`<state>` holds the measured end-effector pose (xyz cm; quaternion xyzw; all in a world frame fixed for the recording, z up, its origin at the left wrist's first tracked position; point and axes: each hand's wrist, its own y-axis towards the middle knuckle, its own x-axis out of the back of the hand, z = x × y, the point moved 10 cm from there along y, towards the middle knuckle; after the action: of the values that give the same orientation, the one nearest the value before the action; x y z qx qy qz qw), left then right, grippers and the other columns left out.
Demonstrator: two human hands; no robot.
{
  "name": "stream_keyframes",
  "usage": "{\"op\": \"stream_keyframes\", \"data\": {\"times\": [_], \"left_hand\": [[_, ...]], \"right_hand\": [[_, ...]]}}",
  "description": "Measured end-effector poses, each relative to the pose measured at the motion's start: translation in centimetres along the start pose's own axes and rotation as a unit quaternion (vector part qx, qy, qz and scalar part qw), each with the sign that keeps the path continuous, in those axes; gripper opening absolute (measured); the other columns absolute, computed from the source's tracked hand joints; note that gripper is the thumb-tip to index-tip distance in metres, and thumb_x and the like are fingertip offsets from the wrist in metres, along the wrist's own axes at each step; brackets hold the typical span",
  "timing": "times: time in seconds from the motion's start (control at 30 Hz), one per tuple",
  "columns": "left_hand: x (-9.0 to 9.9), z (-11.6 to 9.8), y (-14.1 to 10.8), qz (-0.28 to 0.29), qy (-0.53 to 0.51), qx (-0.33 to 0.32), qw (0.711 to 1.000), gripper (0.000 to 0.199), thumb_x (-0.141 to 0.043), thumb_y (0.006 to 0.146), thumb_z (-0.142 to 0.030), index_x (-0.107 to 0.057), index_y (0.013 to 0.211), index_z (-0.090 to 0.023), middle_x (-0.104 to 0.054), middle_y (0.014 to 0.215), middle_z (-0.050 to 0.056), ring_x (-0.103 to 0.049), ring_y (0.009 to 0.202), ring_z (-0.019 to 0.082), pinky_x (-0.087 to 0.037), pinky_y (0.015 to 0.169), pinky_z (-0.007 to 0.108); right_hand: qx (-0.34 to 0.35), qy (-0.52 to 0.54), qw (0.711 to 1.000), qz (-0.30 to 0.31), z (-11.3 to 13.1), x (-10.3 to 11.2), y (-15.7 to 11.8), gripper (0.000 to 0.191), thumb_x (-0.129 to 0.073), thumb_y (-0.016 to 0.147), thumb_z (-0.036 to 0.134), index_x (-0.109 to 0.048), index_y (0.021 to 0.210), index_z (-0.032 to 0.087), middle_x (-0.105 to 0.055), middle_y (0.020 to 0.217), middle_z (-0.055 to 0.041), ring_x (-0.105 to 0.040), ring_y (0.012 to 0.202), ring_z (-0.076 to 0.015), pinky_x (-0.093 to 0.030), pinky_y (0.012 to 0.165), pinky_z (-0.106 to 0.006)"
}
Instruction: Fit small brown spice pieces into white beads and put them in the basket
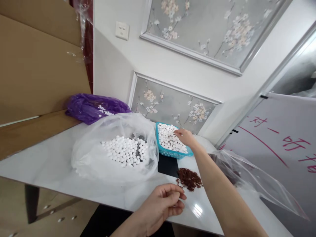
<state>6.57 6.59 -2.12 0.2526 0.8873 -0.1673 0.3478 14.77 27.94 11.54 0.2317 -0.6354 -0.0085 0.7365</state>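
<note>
My right hand (184, 136) reaches over a turquoise basket (161, 150) heaped with small white balls (170, 138). Its fingertips are pinched together at the top of the heap; whatever they hold is too small to make out. Close to the table's front edge is my left hand (165, 204), thumb drawn against the curled fingers. Anything inside that pinch is hidden. Just beyond its fingertips lies a pile of small reddish-brown pieces (189, 179). Left of the basket, an open clear plastic bag (93, 158) contains many more white balls (124, 149).
A purple bag (79, 107) with some white balls sits at the back left beside cardboard (39, 65). Another clear bag (256, 177) lies right of my right forearm, near a whiteboard (276, 131). The white table (44, 161) meets a panelled wall. Several balls lie on the floor.
</note>
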Motion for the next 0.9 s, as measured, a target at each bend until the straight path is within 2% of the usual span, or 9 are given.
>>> {"op": "stream_keyframes", "data": {"times": [0.13, 0.23, 0.27, 0.37, 0.47, 0.57, 0.63, 0.73, 0.9], "left_hand": [[0.0, -1.3, -0.4, -0.047, 0.091, -0.042, 0.994, 0.021, -0.066, 0.075, -0.031, -0.066, 0.084, -0.012, -0.063, 0.086, 0.006, -0.057, 0.068, 0.01, -0.046, 0.072, 0.026], [-1.5, -5.0, -1.4, -0.028, 0.274, -0.112, 0.955, 0.018, -0.058, 0.079, -0.026, -0.067, 0.088, -0.014, -0.066, 0.08, 0.006, -0.06, 0.073, 0.015, -0.046, 0.074, 0.027], [-2.1, -6.8, -1.9, -0.02, 0.354, -0.145, 0.924, 0.018, -0.055, 0.081, -0.023, -0.068, 0.091, -0.015, -0.067, 0.082, 0.006, -0.061, 0.077, 0.016, -0.045, 0.075, 0.027], [-2.4, -12.4, -3.2, -0.046, 0.568, -0.232, 0.788, 0.025, -0.047, 0.082, -0.017, -0.07, 0.093, -0.021, -0.07, 0.095, 0.005, -0.062, 0.087, 0.019, -0.042, 0.08, 0.028], [0.4, -17.0, -3.3, -0.135, 0.68, -0.228, 0.684, 0.028, -0.046, 0.08, -0.016, -0.072, 0.088, -0.022, -0.073, 0.093, 0.005, -0.063, 0.086, 0.023, -0.042, 0.077, 0.029], [4.0, -19.0, -2.4, -0.213, 0.76, -0.155, 0.595, 0.025, -0.048, 0.074, -0.015, -0.071, 0.08, -0.022, -0.072, 0.089, 0.007, -0.063, 0.086, 0.025, -0.041, 0.074, 0.03], [5.2, -19.0, -1.7, -0.22, 0.777, -0.129, 0.575, 0.024, -0.049, 0.071, -0.015, -0.071, 0.078, -0.022, -0.072, 0.087, 0.008, -0.062, 0.086, 0.026, -0.041, 0.073, 0.03], [5.6, -18.2, -0.9, -0.205, 0.786, -0.115, 0.573, 0.023, -0.049, 0.07, -0.015, -0.07, 0.076, -0.022, -0.071, 0.084, 0.007, -0.062, 0.083, 0.025, -0.041, 0.071, 0.029], [5.7, -17.2, -0.3, -0.187, 0.816, -0.092, 0.539, 0.024, -0.045, 0.075, -0.018, -0.068, 0.08, -0.023, -0.07, 0.083, 0.006, -0.062, 0.08, 0.025, -0.04, 0.066, 0.029]], "right_hand": [[-0.001, 0.08, 0.997, -0.008, 0.3, 1.6, -4.5, 0.02, -0.049, 0.091, 0.023, -0.066, 0.099, 0.017, -0.069, 0.103, -0.0063, -0.064, 0.096, -0.0191, -0.048, 0.087, -0.035], [-0.005, 0.135, 0.991, -0.015, 0.9, 2.2, -9.5, 0.027, -0.045, 0.091, 0.03, -0.067, 0.102, 0.02, -0.071, 0.103, -0.0051, -0.065, 0.095, -0.0199, -0.049, 0.086, -0.031], [-0.01, 0.15, 0.989, -0.015, 1.1, 2.2, -11.3, 0.028, -0.045, 0.09, 0.033, -0.067, 0.102, 0.021, -0.071, 0.104, -0.0043, -0.065, 0.096, -0.0198, -0.049, 0.086, -0.03], [-0.06, 0.217, 0.974, -0.019, 1.0, 1.3, -16.3, 0.029, -0.047, 0.088, 0.038, -0.068, 0.1, 0.022, -0.072, 0.098, -0.0041, -0.067, 0.088, -0.0208, -0.052, 0.08, -0.031], [-0.148, 0.332, 0.932, -0.018, 0.0, -1.0, -20.4, 0.031, -0.048, 0.087, 0.042, -0.068, 0.101, 0.023, -0.073, 0.089, -0.0046, -0.068, 0.078, -0.0205, -0.054, 0.072, -0.03], [-0.199, 0.369, 0.907, -0.046, -0.9, -2.4, -23.0, 0.031, -0.048, 0.087, 0.042, -0.067, 0.101, 0.022, -0.072, 0.082, -0.0053, -0.066, 0.07, -0.02, -0.054, 0.068, -0.031], [-0.206, 0.381, 0.9, -0.058, -1.0, -2.7, -23.9, 0.03, -0.048, 0.087, 0.04, -0.067, 0.1, 0.021, -0.071, 0.08, -0.0059, -0.064, 0.067, -0.0198, -0.053, 0.066, -0.031], [-0.203, 0.395, 0.894, -0.057, -0.3, -2.8, -24.0, 0.029, -0.046, 0.088, 0.037, -0.067, 0.098, 0.02, -0.07, 0.079, -0.006, -0.063, 0.064, -0.019, -0.052, 0.064, -0.03], [-0.16, 0.311, 0.933, -0.082, 1.7, -1.7, -22.5, 0.022, -0.047, 0.086, 0.025, -0.068, 0.092, 0.021, -0.069, 0.091, -0.0059, -0.064, 0.074, -0.0187, -0.051, 0.068, -0.028]]}}
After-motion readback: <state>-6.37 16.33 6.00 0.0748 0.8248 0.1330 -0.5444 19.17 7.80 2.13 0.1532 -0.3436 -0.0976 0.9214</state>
